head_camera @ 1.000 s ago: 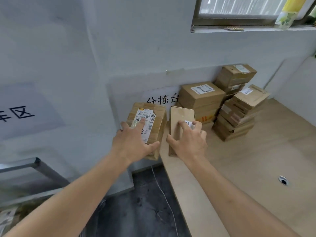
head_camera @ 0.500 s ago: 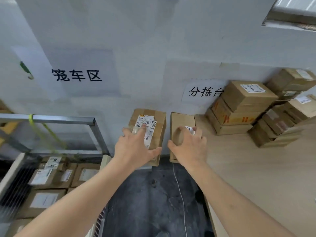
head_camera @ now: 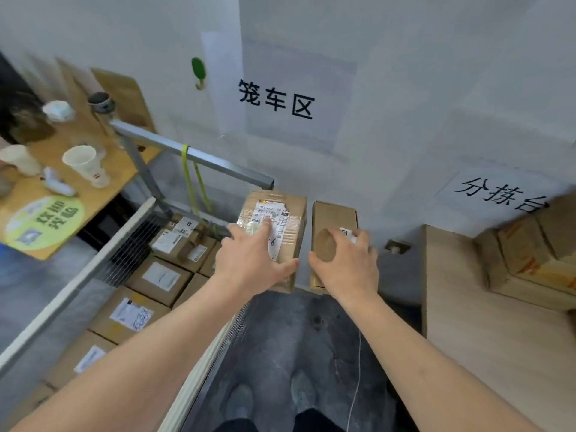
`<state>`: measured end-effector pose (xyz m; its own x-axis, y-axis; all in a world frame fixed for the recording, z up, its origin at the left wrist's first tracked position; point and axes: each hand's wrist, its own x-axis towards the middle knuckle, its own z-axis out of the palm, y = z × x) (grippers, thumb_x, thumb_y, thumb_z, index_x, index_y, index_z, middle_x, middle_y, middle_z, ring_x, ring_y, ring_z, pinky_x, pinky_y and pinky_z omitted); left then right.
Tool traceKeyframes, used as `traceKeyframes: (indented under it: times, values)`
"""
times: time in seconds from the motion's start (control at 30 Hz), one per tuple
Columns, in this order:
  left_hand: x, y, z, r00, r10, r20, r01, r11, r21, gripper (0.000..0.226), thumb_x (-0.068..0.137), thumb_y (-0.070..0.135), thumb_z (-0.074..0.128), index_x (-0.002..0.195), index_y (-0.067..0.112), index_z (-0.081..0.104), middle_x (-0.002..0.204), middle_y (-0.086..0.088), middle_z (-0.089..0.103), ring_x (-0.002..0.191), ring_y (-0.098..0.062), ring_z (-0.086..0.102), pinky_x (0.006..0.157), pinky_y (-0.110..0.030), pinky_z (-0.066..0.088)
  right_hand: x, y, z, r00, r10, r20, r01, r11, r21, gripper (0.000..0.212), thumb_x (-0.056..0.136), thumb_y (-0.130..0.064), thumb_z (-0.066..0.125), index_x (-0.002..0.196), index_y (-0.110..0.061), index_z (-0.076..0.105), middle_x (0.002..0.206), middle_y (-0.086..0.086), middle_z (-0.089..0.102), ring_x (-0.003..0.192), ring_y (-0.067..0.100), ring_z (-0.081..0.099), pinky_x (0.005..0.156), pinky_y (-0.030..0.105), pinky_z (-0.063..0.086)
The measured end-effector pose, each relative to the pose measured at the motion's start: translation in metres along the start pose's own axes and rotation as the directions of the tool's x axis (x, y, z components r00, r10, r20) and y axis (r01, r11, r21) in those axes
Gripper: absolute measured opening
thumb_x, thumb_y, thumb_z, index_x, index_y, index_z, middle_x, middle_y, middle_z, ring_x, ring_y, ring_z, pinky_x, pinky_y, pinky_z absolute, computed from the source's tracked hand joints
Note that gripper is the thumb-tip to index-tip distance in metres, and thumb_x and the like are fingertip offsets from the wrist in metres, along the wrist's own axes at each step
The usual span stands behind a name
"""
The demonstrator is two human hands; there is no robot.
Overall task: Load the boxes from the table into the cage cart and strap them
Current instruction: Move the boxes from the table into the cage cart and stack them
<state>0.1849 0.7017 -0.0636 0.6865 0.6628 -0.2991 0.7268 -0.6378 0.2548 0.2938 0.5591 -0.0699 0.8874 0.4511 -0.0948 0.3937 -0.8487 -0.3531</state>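
Observation:
My left hand (head_camera: 254,260) grips a taped cardboard box with a white shipping label (head_camera: 280,219), held in the air. Beside it, my right hand (head_camera: 346,263) grips a narrower plain cardboard box (head_camera: 333,216), also off the table. Both boxes hang over the dark floor between the wooden table (head_camera: 467,338) on the right and the cage cart (head_camera: 93,269) on the left. Several labelled boxes (head_camera: 159,275) lie inside the cart. A yellow-green strap (head_camera: 190,179) hangs from the cart's top rail.
More cardboard boxes (head_camera: 530,260) are stacked at the table's back right by the wall. A side table (head_camera: 46,194) with paper cups stands far left behind the cart. A thin white cable (head_camera: 358,353) hangs by the table edge. My feet are on the floor below.
I have turned left with both boxes in hand, carrying them off the table. The cage cart has come fully into view and the table stacks have slid to the right edge.

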Motion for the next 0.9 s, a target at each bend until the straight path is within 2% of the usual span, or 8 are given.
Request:
traceKeyframes:
  times: [0.07,0.23,0.37,0.5,0.7,0.9]
  values:
    - [0.001,-0.009,0.002,0.997,-0.073,-0.01,0.073,0.997,-0.001,0.114,0.073,0.095,0.051,0.163,0.039,0.009,0.145,-0.025,0.035,0.121,-0.045,0.054,0.087,-0.044,0.052,0.01,-0.007,0.011,0.997,-0.058,0.044,0.058,0.998,0.007,0.07,0.087,-0.067,0.067,0.146,-0.037,0.047,0.152,0.007,0.033,0.134,0.035,0.044,0.1,0.042,0.052]
    - [0.003,-0.03,0.009,0.964,-0.266,0.003,0.266,0.963,-0.046,0.118,0.07,0.099,0.045,0.164,0.04,0.006,0.152,-0.03,0.029,0.126,-0.049,0.051,0.096,-0.05,0.053,0.034,-0.027,0.034,0.966,-0.218,0.136,0.219,0.976,0.005,0.073,0.084,-0.071,0.066,0.147,-0.039,0.046,0.149,0.004,0.034,0.131,0.032,0.044,0.099,0.043,0.053]
    - [0.0,-0.048,0.015,0.912,-0.411,-0.007,0.408,0.908,-0.097,0.117,0.069,0.1,0.043,0.164,0.04,0.008,0.142,-0.024,0.036,0.117,-0.043,0.055,0.089,-0.046,0.054,0.048,-0.048,0.049,0.904,-0.379,0.198,0.383,0.924,0.022,0.07,0.085,-0.07,0.064,0.145,-0.037,0.047,0.145,0.004,0.036,0.126,0.033,0.046,0.098,0.043,0.052]
    - [-0.008,-0.074,0.02,0.837,-0.547,0.0,0.54,0.826,-0.159,0.12,0.066,0.102,0.041,0.164,0.039,0.009,0.144,-0.026,0.035,0.118,-0.045,0.056,0.093,-0.049,0.056,0.052,-0.077,0.068,0.831,-0.491,0.26,0.495,0.867,0.055,0.067,0.084,-0.069,0.065,0.14,-0.034,0.051,0.143,0.006,0.039,0.123,0.035,0.049,0.098,0.043,0.051]
    - [-0.017,-0.127,0.026,0.738,-0.673,0.042,0.661,0.71,-0.242,0.118,0.068,0.099,0.047,0.163,0.041,0.009,0.153,-0.028,0.029,0.128,-0.049,0.05,0.096,-0.051,0.051,0.043,-0.131,0.105,0.727,-0.591,0.348,0.6,0.794,0.095,0.063,0.085,-0.067,0.067,0.136,-0.034,0.054,0.141,0.006,0.04,0.124,0.035,0.047,0.099,0.046,0.05]
    - [-0.016,-0.199,0.039,0.677,-0.73,0.091,0.72,0.632,-0.288,0.119,0.067,0.1,0.047,0.163,0.042,0.008,0.155,-0.027,0.028,0.126,-0.048,0.054,0.092,-0.048,0.056,0.031,-0.187,0.165,0.668,-0.609,0.428,0.637,0.765,0.096,0.06,0.085,-0.067,0.067,0.134,-0.035,0.054,0.147,0.006,0.036,0.127,0.036,0.047,0.094,0.045,0.052]
